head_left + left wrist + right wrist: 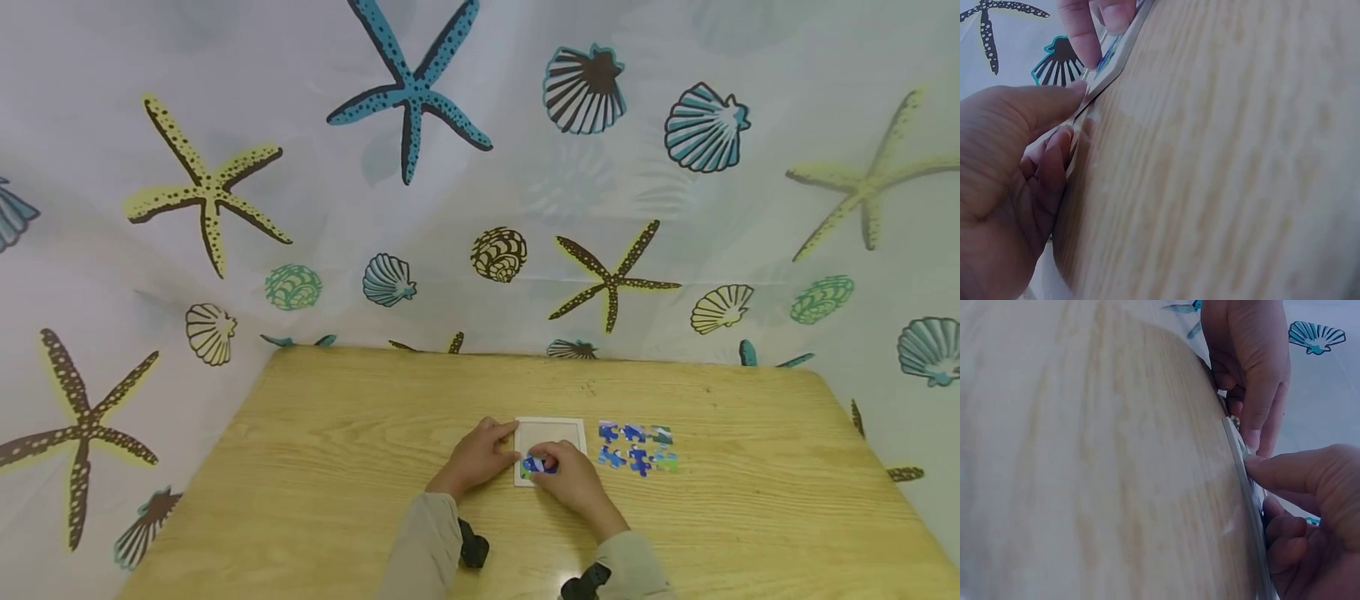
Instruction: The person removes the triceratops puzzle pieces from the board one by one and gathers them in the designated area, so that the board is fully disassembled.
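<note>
In the near L corner of the white frame (pixel 550 419) is the blue puzzle piece (pixel 539 466), partly hidden by my R hand (pixel 576 479), thumb + fingertips bent round it. My L hand (pixel 476 456) rests thumb & index, fairly straight, on the frame's L edge. Loose pcs (pixel 639 461) lie just R of the frame, 2 rows of 3, long axis L-to-R, so my R hand's nearer. Wood table (pixel 337 433) below, shell-print cloth (pixel 465 200) behind.

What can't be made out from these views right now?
Puzzle pieces in the frame: head view, partly hidden by the right hand.
Whether it pinches one: head view, fingers cover it.
Prints on loose pieces: head view, too small.
Most of the frame's inside: wrist views, edge-on.
</note>
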### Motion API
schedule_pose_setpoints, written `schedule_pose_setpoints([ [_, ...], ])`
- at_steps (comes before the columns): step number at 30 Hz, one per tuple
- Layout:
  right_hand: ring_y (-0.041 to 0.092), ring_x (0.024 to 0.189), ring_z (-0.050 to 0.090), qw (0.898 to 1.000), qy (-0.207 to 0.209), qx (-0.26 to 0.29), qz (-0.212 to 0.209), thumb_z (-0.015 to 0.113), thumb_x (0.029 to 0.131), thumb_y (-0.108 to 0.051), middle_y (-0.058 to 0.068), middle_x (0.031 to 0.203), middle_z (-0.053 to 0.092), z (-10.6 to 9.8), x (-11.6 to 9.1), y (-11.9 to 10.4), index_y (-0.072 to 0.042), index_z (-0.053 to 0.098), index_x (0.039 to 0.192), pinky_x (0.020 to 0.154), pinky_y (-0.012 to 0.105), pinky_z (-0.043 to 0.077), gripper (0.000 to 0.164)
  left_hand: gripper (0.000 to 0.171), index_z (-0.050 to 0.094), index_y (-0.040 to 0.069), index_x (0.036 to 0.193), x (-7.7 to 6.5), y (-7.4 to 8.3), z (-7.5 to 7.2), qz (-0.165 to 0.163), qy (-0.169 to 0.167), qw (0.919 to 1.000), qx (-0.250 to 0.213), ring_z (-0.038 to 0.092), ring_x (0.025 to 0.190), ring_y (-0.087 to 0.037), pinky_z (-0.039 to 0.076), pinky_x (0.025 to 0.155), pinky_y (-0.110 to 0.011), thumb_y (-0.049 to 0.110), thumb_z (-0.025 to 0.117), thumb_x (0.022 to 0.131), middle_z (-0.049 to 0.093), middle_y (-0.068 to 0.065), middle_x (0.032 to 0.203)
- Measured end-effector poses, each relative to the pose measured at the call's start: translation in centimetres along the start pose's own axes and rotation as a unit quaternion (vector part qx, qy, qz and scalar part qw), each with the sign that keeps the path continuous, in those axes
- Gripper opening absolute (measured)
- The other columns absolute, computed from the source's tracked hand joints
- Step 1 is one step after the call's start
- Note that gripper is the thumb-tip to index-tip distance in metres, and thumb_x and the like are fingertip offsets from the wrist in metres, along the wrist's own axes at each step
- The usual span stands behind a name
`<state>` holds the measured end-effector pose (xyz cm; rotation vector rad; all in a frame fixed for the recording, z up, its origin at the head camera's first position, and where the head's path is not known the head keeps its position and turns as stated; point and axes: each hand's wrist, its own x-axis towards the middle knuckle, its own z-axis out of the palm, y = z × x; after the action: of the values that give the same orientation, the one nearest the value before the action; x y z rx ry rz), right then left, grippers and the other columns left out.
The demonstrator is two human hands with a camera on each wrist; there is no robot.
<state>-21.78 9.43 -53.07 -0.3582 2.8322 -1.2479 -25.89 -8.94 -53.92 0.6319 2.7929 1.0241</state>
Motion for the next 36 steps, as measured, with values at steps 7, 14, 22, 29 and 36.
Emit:
schedule_pose_setpoints([
  [7, 0.015, 0.070, 0.043, 1.000, -0.002, -0.002, 0.010, 0.074, 0.079, -0.008, 0.002, 0.079, 0.048, 0.2, 0.1, -0.4, -0.008, 0.067, 0.105, 0.063, 0.032, 0.035, 0.026, 0.050, 0.053, 0.008, 0.136, 0.0, -0.1, -0.1, -0.006, 0.010, 0.9999, -0.001, 0.037, 0.063, -0.009, 0.032, 0.059, -0.025, 0.024, 0.065, 0.089, 0.041, 0.002, 0.087],
  [14, 0.015, 0.069, 0.044, 0.999, 0.018, 0.038, 0.029, 0.073, 0.078, -0.005, 0.001, 0.078, 0.050, 0.5, 0.1, -0.4, -0.011, 0.061, 0.100, 0.064, 0.032, 0.036, 0.026, 0.050, 0.054, 0.006, 0.134, -0.1, -0.1, -0.1, 0.000, 0.020, 0.9998, 0.001, 0.036, 0.063, -0.008, 0.031, 0.059, -0.025, 0.022, 0.066, 0.089, 0.041, 0.002, 0.086],
  [22, 0.013, 0.070, 0.049, 0.990, 0.056, 0.117, 0.057, 0.067, 0.083, -0.004, 0.001, 0.078, 0.058, 0.6, 0.0, -0.3, -0.005, 0.065, 0.090, 0.065, 0.030, 0.040, 0.007, 0.051, 0.054, 0.006, 0.134, 0.0, 0.0, 0.0, 0.001, 0.020, 0.9998, 0.001, 0.036, 0.064, -0.009, 0.032, 0.060, -0.025, 0.023, 0.067, 0.088, 0.043, 0.002, 0.087],
  [29, 0.012, 0.075, 0.053, 0.976, 0.064, 0.185, 0.098, 0.066, 0.086, -0.005, 0.003, 0.082, 0.060, 0.4, 0.0, 0.1, -0.001, 0.067, 0.092, 0.067, 0.026, 0.045, 0.007, 0.055, 0.053, 0.007, 0.136, -0.1, 0.3, 0.0, -0.006, 0.015, 0.9999, -0.002, 0.038, 0.065, -0.009, 0.033, 0.060, -0.025, 0.027, 0.069, 0.087, 0.044, 0.001, 0.089],
  [36, 0.011, 0.071, 0.051, 0.962, 0.059, 0.242, 0.116, 0.065, 0.088, -0.008, 0.003, 0.082, 0.060, -0.2, 0.0, 0.6, 0.001, 0.066, 0.096, 0.061, 0.024, 0.043, 0.012, 0.068, 0.051, 0.009, 0.138, -0.1, 0.2, 0.1, -0.023, 0.004, 0.9997, -0.003, 0.042, 0.065, -0.007, 0.034, 0.059, -0.024, 0.035, 0.075, 0.080, 0.041, 0.003, 0.087],
])
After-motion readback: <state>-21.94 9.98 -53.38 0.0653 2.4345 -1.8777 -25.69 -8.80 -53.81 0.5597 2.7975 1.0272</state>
